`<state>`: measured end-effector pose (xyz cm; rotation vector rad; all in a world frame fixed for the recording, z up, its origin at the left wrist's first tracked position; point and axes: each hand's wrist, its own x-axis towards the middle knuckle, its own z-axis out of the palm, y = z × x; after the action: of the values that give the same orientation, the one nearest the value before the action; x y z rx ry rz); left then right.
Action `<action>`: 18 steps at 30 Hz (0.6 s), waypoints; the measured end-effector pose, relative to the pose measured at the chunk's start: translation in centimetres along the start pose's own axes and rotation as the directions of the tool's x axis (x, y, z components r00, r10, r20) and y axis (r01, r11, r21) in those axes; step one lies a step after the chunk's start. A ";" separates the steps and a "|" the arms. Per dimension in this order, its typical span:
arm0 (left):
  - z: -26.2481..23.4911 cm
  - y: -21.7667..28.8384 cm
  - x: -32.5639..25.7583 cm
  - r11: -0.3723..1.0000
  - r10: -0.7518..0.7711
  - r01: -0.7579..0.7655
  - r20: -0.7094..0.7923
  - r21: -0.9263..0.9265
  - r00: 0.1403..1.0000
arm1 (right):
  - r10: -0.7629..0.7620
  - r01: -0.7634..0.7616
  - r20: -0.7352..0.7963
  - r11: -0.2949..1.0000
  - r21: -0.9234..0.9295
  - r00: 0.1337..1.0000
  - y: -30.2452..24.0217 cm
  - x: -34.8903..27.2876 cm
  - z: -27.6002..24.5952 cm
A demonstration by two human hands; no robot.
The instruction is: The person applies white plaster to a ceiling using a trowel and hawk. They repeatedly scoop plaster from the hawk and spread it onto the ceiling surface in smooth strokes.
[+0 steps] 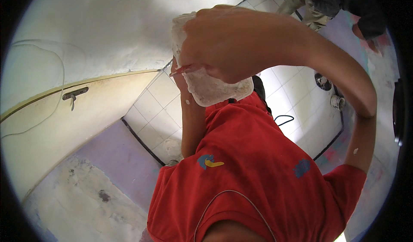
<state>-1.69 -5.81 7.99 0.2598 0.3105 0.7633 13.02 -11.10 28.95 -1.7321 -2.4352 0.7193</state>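
My right arm loops in from the right, and my right hand (228, 44) is curled over a white, plaster-smeared plastic tub (215, 89). A thin red tool (183, 70) sticks out from under its fingers across the tub; the tool's working end is hidden. My left forearm (193, 126) runs up behind the tub, and the left hand is mostly covered by it, apparently supporting it from beneath. Small white spatters dot both arms.
A pale door with a dark handle (74, 93) stands at left, a thin cable (63, 74) beside it. Another person (340, 1) bends at upper right. A black bucket (322, 81) and a small pot (337, 102) stand on white tiles (288, 85). The purple wall (122, 145) has plaster patches.
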 end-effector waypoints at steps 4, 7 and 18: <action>-0.2 0.2 0.5 0.999 0.033 -0.033 -0.007 -0.005 0.999 | -0.215 0.167 -0.577 0.977 -0.135 0.788 2.0 -1.1 0.9; 0.3 -0.1 0.6 0.998 0.057 -0.057 -0.009 -0.003 0.998 | -0.033 0.005 -0.574 0.999 -0.051 0.818 1.3 0.0 0.5; 0.6 -0.1 0.2 0.969 0.221 -0.221 -0.012 -0.111 0.975 | 0.246 -0.078 -0.641 0.957 0.279 0.727 -2.9 -1.2 -2.2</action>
<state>-1.30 -5.78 8.47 0.1900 0.2397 0.9975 11.60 -12.17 32.37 -1.7236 -1.6513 0.2816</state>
